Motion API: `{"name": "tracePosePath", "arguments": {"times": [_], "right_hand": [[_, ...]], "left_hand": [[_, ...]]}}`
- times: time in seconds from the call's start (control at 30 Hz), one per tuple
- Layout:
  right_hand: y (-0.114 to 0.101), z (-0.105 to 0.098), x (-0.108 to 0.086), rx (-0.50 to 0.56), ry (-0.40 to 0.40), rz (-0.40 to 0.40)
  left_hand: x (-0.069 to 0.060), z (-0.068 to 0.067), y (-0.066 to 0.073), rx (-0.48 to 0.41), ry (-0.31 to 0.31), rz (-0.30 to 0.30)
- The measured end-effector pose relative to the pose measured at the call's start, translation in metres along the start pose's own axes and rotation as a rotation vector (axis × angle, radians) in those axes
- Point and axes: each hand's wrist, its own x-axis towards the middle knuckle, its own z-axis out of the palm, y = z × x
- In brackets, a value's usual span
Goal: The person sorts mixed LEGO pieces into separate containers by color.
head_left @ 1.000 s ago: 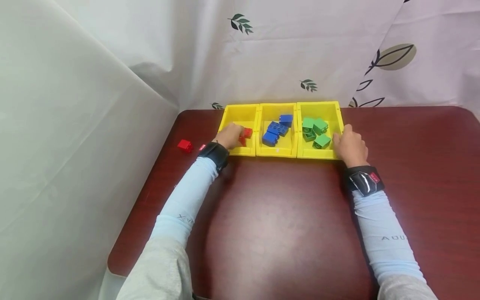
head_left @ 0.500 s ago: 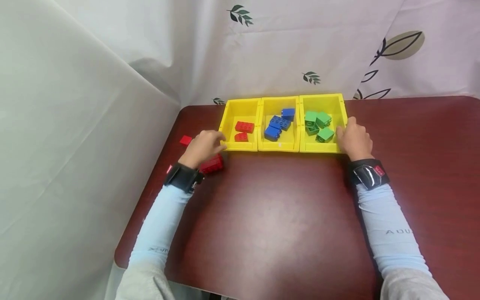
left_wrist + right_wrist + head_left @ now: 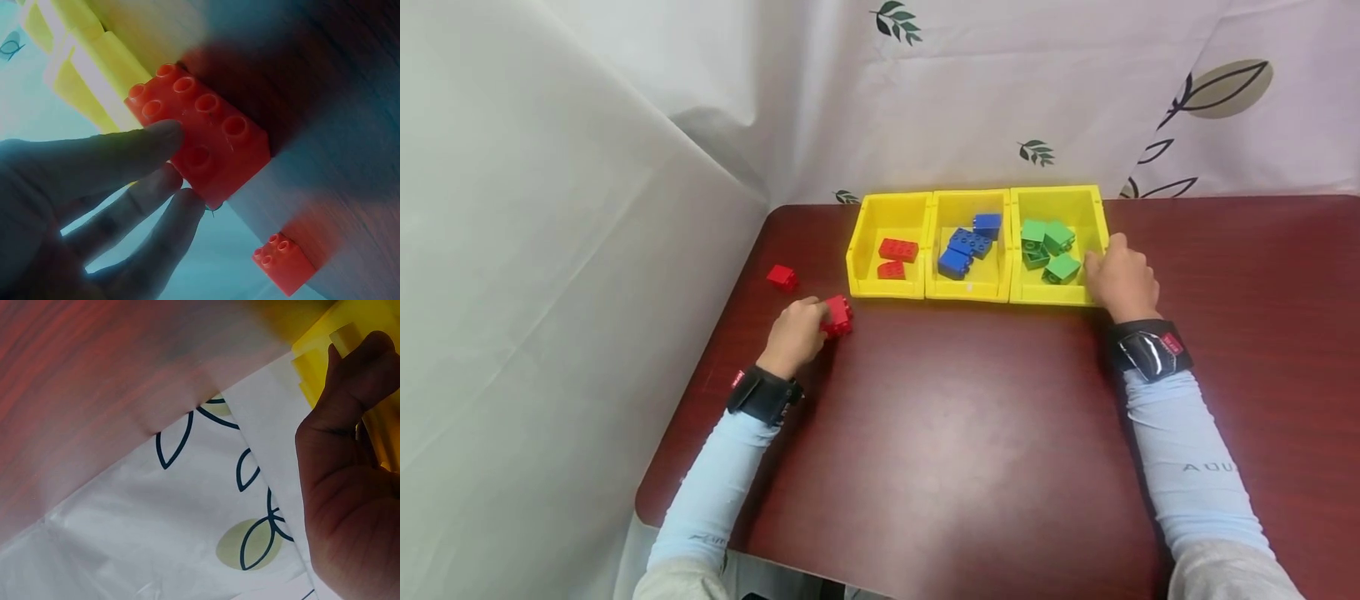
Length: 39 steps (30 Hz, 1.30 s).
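Observation:
My left hand (image 3: pixel 793 337) pinches a large red toy brick (image 3: pixel 838 315) just off the left bin's front corner. In the left wrist view, the thumb lies over the studs of this red brick (image 3: pixel 234 162), with other fingertips against its side. A smaller red brick (image 3: pixel 782 277) lies on the table farther left. My right hand (image 3: pixel 1124 282) grips the right wall of the green-brick bin (image 3: pixel 1054 293); its thumb and curled fingers show in the right wrist view. The left yellow bin (image 3: pixel 886 287) holds two red bricks (image 3: pixel 898 249).
Between the outer bins, a middle yellow bin (image 3: pixel 966 290) contains several blue bricks (image 3: pixel 970 242). Several green bricks (image 3: pixel 1058 237) lie in the right one. The bins stand in a row at the back of the dark red table (image 3: pixel 970 433), before a leaf-patterned cloth (image 3: pixel 970 100).
My left hand has come out of the left bin, moved left and toward me, and taken hold of the large red brick. The right hand stays on the bin wall.

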Motion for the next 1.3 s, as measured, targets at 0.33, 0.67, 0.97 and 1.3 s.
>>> {"name": "tracePosePath", "arguments": {"times": [0.33,0.67,0.97,1.3], "right_hand": [[0.000,0.000,-0.001,-0.003,0.007,-0.008],[0.000,-0.002,-0.002,0.001,-0.014,-0.003],[0.000,0.000,-0.002,-0.003,-0.015,-0.025],[0.002,-0.001,-0.003,-0.001,-0.002,-0.021]], "left_hand": [[0.002,0.005,0.001,0.073,0.033,-0.018],[0.002,0.007,0.007,0.180,0.085,0.019],[-0.006,0.003,0.002,0.042,0.020,-0.022],[0.019,-0.035,0.035,-0.037,0.050,0.007]]}}
